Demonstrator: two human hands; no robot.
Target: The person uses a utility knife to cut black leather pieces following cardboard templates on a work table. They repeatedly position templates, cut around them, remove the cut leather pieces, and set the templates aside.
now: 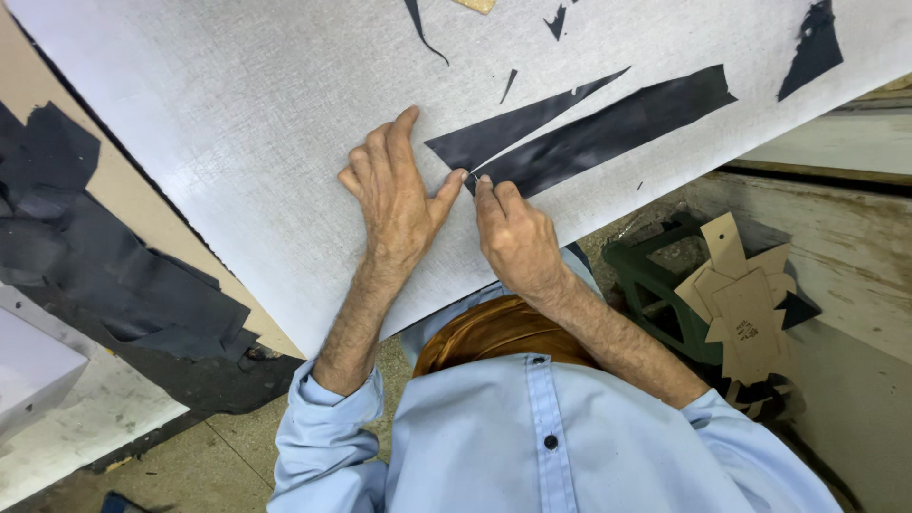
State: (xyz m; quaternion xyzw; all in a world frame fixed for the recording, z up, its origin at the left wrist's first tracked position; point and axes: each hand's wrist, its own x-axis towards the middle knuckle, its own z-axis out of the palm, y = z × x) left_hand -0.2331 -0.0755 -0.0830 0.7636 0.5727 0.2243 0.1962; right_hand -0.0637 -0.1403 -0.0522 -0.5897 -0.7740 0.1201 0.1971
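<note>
A long black strip (pixel 608 128) lies on the white sheet (pixel 237 123), a black wedge (pixel 503 128) just beside it. The right hand (pixel 513 237) pinches the strip's near end; whether it holds a blade is hidden. The left hand (pixel 394 195) presses flat, fingers spread. Cardboard patterns (pixel 741 294) hang right; dark scraps (pixel 104 266) pile left.

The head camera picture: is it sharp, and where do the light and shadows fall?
Head view: even, soft light on the white cutting board, no glare; both hands, left and right, and the black strip look sharp; only faint shadows under the hands; the floor and the cardboard patterns below the board sit dimmer; the board's edges slant, a wide-lens tilt.
</note>
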